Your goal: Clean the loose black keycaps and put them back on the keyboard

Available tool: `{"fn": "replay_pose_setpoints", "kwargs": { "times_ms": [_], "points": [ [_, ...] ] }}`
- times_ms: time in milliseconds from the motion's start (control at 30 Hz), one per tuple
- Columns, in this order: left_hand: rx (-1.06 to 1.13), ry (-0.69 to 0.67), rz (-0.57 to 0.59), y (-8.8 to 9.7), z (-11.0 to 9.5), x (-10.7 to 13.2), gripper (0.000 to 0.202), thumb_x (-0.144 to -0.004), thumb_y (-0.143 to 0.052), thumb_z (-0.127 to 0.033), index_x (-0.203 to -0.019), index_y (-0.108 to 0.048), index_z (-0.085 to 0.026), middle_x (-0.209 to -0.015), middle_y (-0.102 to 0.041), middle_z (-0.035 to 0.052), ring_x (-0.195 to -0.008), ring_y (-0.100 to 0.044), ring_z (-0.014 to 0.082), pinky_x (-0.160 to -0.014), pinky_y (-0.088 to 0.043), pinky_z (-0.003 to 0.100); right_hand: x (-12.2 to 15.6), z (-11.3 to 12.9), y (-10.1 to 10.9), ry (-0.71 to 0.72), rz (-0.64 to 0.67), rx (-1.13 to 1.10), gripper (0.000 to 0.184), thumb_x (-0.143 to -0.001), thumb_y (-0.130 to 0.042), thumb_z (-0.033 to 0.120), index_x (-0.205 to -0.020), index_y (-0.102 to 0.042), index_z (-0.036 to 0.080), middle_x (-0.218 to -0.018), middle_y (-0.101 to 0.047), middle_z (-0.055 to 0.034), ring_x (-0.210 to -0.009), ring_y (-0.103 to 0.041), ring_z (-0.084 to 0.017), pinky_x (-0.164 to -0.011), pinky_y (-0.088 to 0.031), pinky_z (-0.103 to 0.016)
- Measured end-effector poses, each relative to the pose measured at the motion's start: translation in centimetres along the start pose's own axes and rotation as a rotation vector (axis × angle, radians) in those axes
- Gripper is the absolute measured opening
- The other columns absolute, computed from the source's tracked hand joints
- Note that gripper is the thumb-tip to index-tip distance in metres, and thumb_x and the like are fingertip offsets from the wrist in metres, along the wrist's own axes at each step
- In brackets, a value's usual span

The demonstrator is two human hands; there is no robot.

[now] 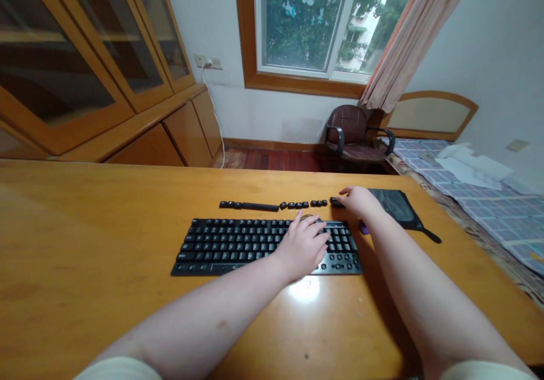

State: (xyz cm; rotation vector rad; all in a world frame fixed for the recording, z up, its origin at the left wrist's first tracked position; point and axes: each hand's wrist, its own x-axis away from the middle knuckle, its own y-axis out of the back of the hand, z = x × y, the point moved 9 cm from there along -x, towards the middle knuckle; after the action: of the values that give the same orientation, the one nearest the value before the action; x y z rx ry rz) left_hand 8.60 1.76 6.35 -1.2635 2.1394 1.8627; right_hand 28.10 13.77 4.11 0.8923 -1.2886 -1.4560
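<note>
A black keyboard [238, 244] lies on the wooden desk, with bare switch sockets along its bottom row and at lower right. My left hand [304, 247] rests over its right half, fingers stretched out. A thin dark wire loop [309, 217] shows beside those fingertips; what it belongs to is hidden. Behind the keyboard runs a line of loose black keycaps [298, 205], including the long space bar [260, 206]. At the right end of that line my right hand [357, 201] has its fingertips closed at a dark keycap [335, 201].
A black zip pouch [397, 209] with a strap lies right of my right hand. A small purple object [364, 227] sits under my right wrist, partly hidden. Beyond the desk [85, 227] stand a glass-door cabinet [106, 39], an armchair [351, 133] and a bed [480, 181].
</note>
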Motion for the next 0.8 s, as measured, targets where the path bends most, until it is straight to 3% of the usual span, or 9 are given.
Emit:
{"fn": "replay_pose_setpoints", "kwargs": {
  "times_ms": [100, 267, 667, 800],
  "points": [
    [0.003, 0.016, -0.002, 0.0, 0.2, 0.0, 0.026, -0.086, -0.049, -0.027, -0.106, -0.064, -0.02, -0.12, -0.061, 0.0076, -0.122, -0.045, 0.0246, -0.11, -0.022, 0.054, -1.2, 0.5, -1.0, 0.036, 0.017, -0.001, 0.034, -0.076, -0.056, 0.041, -0.094, -0.072, 0.017, -0.098, -0.071, -0.0125, -0.092, -0.065, -0.026, -0.075, -0.045, -0.03],
    [0.009, 0.024, -0.013, 0.1, 0.3, -0.1, 0.025, -0.086, -0.049, -0.026, -0.105, -0.064, -0.02, -0.118, -0.062, 0.0074, -0.122, -0.045, 0.0245, -0.11, -0.021, 0.054, -2.4, 0.2, -1.9, 0.029, 0.036, -0.013, 0.031, -0.073, -0.06, 0.043, -0.081, -0.074, 0.017, -0.086, -0.073, -0.0119, -0.08, -0.066, -0.023, -0.067, -0.045, -0.027],
    [0.028, 0.052, 0.011, 0.1, 0.5, -0.1, 0.025, -0.087, -0.046, -0.027, -0.104, -0.064, -0.021, -0.119, -0.062, 0.0061, -0.122, -0.045, 0.0239, -0.11, -0.022, 0.053, -3.3, 0.3, -3.0, 0.0, 0.065, -0.033, 0.031, -0.066, -0.068, 0.045, -0.073, -0.073, 0.015, -0.071, -0.071, -0.0119, -0.07, -0.066, -0.023, -0.06, -0.044, -0.028],
    [0.033, 0.049, 0.014, 0.2, 0.4, 0.0, 0.025, -0.087, -0.047, -0.027, -0.104, -0.064, -0.021, -0.119, -0.061, 0.0058, -0.122, -0.045, 0.024, -0.11, -0.022, 0.053, -3.4, 0.5, -2.6, -0.009, 0.035, -0.046, 0.032, -0.07, -0.066, 0.045, -0.078, -0.073, 0.014, -0.077, -0.071, -0.0138, -0.075, -0.066, -0.024, -0.064, -0.044, -0.029]
  ]
}}
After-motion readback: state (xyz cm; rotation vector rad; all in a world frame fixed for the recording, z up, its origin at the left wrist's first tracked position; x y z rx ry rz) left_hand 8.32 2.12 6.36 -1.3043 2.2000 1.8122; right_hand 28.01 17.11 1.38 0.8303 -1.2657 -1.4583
